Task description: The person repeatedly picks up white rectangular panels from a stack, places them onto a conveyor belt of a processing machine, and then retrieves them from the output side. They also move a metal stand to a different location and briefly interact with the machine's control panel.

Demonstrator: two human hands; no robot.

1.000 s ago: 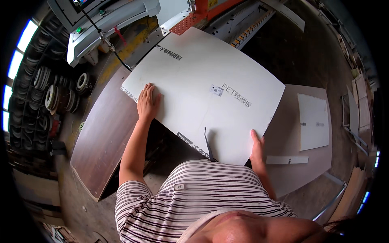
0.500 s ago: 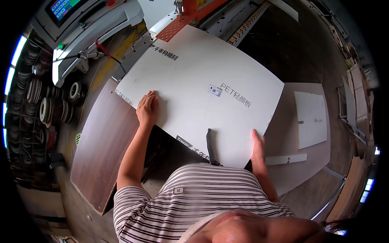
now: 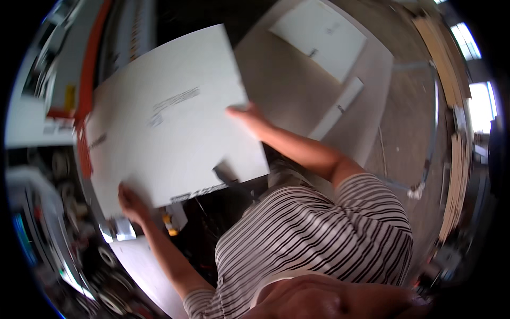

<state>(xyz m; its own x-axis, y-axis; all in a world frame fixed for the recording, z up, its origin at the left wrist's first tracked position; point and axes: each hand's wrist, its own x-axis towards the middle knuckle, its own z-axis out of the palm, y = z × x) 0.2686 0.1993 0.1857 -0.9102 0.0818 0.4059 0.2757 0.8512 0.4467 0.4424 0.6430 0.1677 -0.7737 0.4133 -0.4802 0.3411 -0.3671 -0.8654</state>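
Panel (image 3: 175, 143) under left fingers (image 3: 126, 195): smooth, matt, white. Right of right fingers (image 3: 234, 111): matt brownish sheet (image 3: 281, 80). Behind both: striped cloth shirt (image 3: 319, 228). Beyond left fingers: painted-metal-looking orange strip (image 3: 89, 69).

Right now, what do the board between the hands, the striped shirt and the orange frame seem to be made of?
Board: probably wood-based, with a smooth, pale coating; it looks flat and stiff, but its core is unclear.
Shirt: likely knitted fabric, matt; it folds and curves softly.
Orange frame: perhaps painted metal, from its even colour; blur leaves this open.
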